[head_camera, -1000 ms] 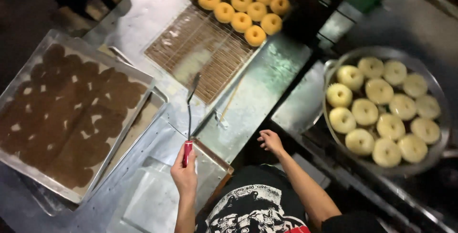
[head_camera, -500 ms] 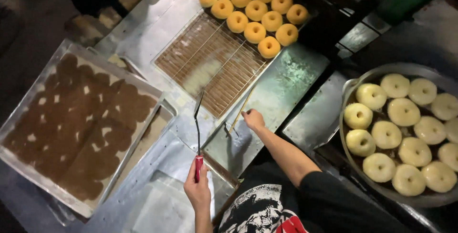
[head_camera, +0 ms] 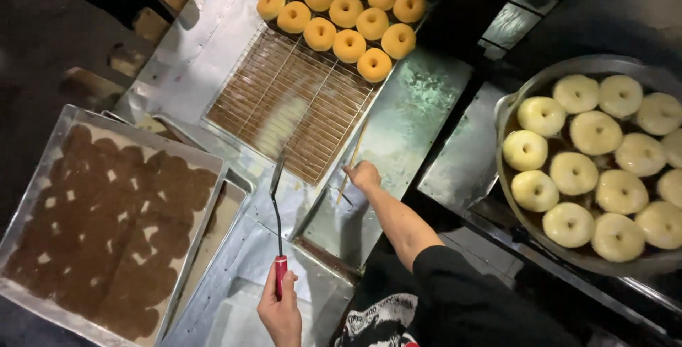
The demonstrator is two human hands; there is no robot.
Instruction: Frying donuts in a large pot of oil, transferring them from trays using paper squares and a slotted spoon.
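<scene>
At the bottom middle of the frame, the left hand has its grip clamped around the red handle of a long thin spatula, and the metal blade rises from the fist toward the centre, ending just below the wire rack. The right hand is stretched out in the middle of the frame, and its grip is closed on the lower end of a thin wooden stick, which runs up from the fingers along the right edge of the rack. The two tools are near each other but they do not touch. The rack lies on a metal tabletop, and golden fried doughnuts sit in rows on its far end, at the upper centre. At the right of the frame, pale doughnuts float in a big round pan, well apart from both hands. At the left, a flat metal tray holds a brown sheet of dough with round cut marks.
</scene>
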